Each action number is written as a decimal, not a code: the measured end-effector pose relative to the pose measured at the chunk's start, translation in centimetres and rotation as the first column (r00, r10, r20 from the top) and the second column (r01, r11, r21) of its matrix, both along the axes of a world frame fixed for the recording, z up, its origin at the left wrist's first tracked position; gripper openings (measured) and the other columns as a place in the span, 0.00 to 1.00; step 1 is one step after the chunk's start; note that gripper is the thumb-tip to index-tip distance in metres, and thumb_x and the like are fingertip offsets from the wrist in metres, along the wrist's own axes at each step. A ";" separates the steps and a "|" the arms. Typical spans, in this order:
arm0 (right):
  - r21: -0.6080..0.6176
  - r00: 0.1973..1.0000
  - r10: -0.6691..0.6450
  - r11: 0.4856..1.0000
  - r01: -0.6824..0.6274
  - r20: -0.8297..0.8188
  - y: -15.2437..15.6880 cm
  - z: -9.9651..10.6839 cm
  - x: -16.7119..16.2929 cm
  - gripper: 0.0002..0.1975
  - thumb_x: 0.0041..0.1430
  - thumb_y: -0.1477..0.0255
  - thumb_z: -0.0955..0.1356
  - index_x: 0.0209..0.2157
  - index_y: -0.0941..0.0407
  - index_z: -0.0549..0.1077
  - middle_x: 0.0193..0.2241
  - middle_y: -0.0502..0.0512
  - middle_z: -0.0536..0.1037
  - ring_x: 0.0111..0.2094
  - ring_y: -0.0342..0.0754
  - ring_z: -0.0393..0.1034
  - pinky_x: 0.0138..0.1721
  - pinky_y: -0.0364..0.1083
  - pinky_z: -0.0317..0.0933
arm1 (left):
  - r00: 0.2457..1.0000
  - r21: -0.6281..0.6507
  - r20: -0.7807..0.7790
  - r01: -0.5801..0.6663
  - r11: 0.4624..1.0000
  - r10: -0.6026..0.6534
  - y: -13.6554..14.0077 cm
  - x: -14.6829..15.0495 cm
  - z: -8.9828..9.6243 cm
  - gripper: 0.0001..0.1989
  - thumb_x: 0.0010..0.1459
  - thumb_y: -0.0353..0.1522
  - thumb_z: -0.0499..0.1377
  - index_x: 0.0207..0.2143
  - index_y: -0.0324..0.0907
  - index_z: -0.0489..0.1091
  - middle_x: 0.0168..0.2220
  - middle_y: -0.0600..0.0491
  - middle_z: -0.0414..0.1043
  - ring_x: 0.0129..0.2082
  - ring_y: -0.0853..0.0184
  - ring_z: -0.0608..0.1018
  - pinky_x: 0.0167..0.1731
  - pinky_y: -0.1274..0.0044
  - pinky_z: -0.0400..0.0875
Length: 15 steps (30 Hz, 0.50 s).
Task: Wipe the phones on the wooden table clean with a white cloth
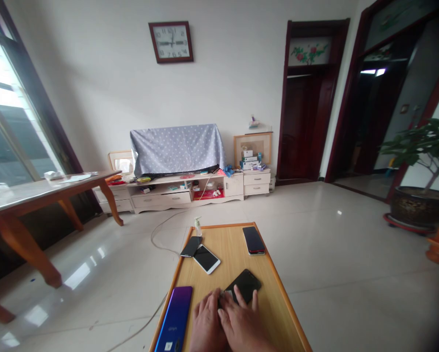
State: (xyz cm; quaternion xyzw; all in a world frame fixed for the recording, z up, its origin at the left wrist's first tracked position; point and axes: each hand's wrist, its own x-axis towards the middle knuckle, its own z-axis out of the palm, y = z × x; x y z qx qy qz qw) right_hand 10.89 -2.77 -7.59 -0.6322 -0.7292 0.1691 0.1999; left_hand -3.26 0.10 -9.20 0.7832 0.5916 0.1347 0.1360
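A black smartphone [247,284] lies at a slant on the wooden tabletop, its lower left part covered by my hands. My right hand [243,325] reaches over its near edge with fingers spread, some of them touching the dark surface. Close against it on the left is my left hand [207,325], fingers bent and held together by the phone's left corner. A small pale scrap [227,294] shows between the fingertips of both hands; what it is I cannot make out. Left of my hands lies a purple-blue phone [175,318], back side up.
Farther up the small table [224,264] are a white phone [206,259], overlapped by a dark phone [191,246], another phone [254,240] at right, and a pump bottle [197,227]. A cable [153,234] runs across the floor at left. A potted plant [421,205] stands right.
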 end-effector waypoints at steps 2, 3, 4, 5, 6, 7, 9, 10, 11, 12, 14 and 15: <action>0.005 1.000 0.015 1.000 -0.015 -0.004 0.0 0.0 -0.3 0.24 0.73 0.59 0.49 0.64 0.33 0.59 0.63 0.44 0.67 0.69 0.60 0.46 0.64 0.75 0.23 | 1.000 -0.009 0.000 -0.003 1.000 0.003 0.0 0.0 0.1 0.31 0.58 0.35 0.51 0.65 0.41 0.59 0.65 0.46 0.64 0.64 0.57 0.65 0.64 0.65 0.54; 0.015 1.000 0.013 1.000 -0.013 0.002 0.2 0.0 -0.3 0.24 0.73 0.59 0.48 0.64 0.33 0.59 0.63 0.44 0.67 0.69 0.59 0.45 0.64 0.75 0.23 | 1.000 -0.011 0.003 -0.006 1.000 0.006 0.0 0.1 0.1 0.32 0.58 0.36 0.52 0.65 0.42 0.59 0.65 0.47 0.64 0.64 0.57 0.65 0.64 0.65 0.54; 0.026 1.000 0.007 1.000 -0.007 0.012 0.5 0.0 -0.2 0.24 0.73 0.59 0.48 0.64 0.34 0.59 0.63 0.44 0.67 0.70 0.59 0.45 0.64 0.75 0.23 | 1.000 -0.010 0.005 -0.006 1.000 0.006 0.0 0.1 0.1 0.33 0.57 0.37 0.53 0.65 0.43 0.58 0.65 0.47 0.64 0.65 0.57 0.64 0.64 0.65 0.53; 0.036 1.000 -0.002 0.999 0.002 0.024 0.9 0.0 0.0 0.25 0.73 0.59 0.48 0.64 0.34 0.60 0.63 0.44 0.67 0.70 0.59 0.44 0.64 0.74 0.23 | 1.000 -0.006 0.008 -0.005 1.000 0.005 0.0 0.1 0.0 0.34 0.55 0.38 0.55 0.65 0.43 0.58 0.65 0.47 0.63 0.65 0.56 0.64 0.64 0.65 0.53; 0.043 0.999 -0.020 0.999 0.018 0.037 1.4 -0.1 0.2 0.25 0.73 0.59 0.47 0.64 0.35 0.61 0.63 0.44 0.67 0.70 0.58 0.44 0.64 0.74 0.23 | 1.000 0.000 0.011 -0.002 1.000 0.002 0.0 0.1 -0.2 0.36 0.54 0.40 0.56 0.65 0.43 0.58 0.66 0.47 0.63 0.65 0.55 0.64 0.64 0.65 0.53; 0.045 0.998 -0.045 0.998 0.042 0.051 2.0 -0.3 0.5 0.26 0.73 0.59 0.47 0.64 0.36 0.62 0.64 0.44 0.66 0.70 0.59 0.44 0.64 0.74 0.22 | 1.000 0.008 0.012 0.002 1.000 -0.002 0.1 0.1 -0.3 0.37 0.53 0.41 0.57 0.65 0.43 0.58 0.66 0.47 0.62 0.65 0.55 0.63 0.65 0.64 0.53; 0.035 0.990 -0.111 0.993 0.108 0.084 3.2 -0.5 1.3 0.26 0.73 0.60 0.47 0.63 0.38 0.63 0.64 0.44 0.65 0.70 0.59 0.43 0.63 0.75 0.20 | 1.000 0.020 0.010 0.003 1.000 -0.003 0.2 0.1 -0.7 0.38 0.51 0.42 0.58 0.64 0.41 0.59 0.65 0.46 0.63 0.65 0.55 0.63 0.65 0.65 0.52; 0.027 0.984 -0.148 0.989 0.146 0.103 3.8 -0.7 1.8 0.26 0.73 0.60 0.47 0.64 0.39 0.63 0.65 0.45 0.64 0.70 0.59 0.42 0.63 0.76 0.20 | 1.000 0.025 0.007 -0.001 1.000 0.001 0.2 0.1 -0.9 0.39 0.50 0.42 0.59 0.64 0.41 0.59 0.65 0.46 0.63 0.65 0.55 0.63 0.65 0.66 0.52; 0.019 0.976 -0.181 0.983 0.180 0.123 4.2 -0.8 2.3 0.26 0.73 0.60 0.48 0.64 0.40 0.63 0.66 0.45 0.62 0.70 0.59 0.41 0.63 0.76 0.20 | 1.000 0.029 0.004 -0.006 1.000 0.006 0.3 0.0 -1.0 0.39 0.49 0.41 0.59 0.64 0.40 0.59 0.64 0.46 0.64 0.65 0.56 0.63 0.65 0.67 0.51; 0.011 0.967 -0.211 0.977 0.211 0.142 4.6 -1.0 2.9 0.26 0.72 0.59 0.49 0.64 0.41 0.62 0.66 0.46 0.61 0.70 0.60 0.40 0.62 0.77 0.22 | 1.000 0.032 0.002 -0.008 0.999 0.008 0.3 0.0 -1.2 0.40 0.48 0.40 0.59 0.64 0.40 0.59 0.64 0.47 0.65 0.65 0.57 0.63 0.65 0.67 0.51; 0.000 0.951 -0.254 0.966 0.258 0.175 4.9 -1.3 4.2 0.26 0.72 0.58 0.49 0.65 0.41 0.61 0.67 0.47 0.60 0.71 0.61 0.39 0.62 0.79 0.25 | 1.000 0.038 0.003 -0.010 0.999 0.010 0.3 0.0 -1.2 0.40 0.47 0.39 0.60 0.64 0.41 0.59 0.64 0.47 0.65 0.65 0.57 0.63 0.65 0.69 0.50; 0.002 0.945 -0.268 0.962 0.273 0.187 4.8 -1.5 4.8 0.26 0.71 0.58 0.49 0.66 0.41 0.60 0.67 0.47 0.59 0.71 0.61 0.39 0.61 0.79 0.27 | 1.000 0.039 0.003 -0.009 0.999 0.008 0.3 0.0 -1.2 0.40 0.47 0.39 0.60 0.64 0.41 0.59 0.64 0.48 0.65 0.65 0.58 0.63 0.65 0.69 0.50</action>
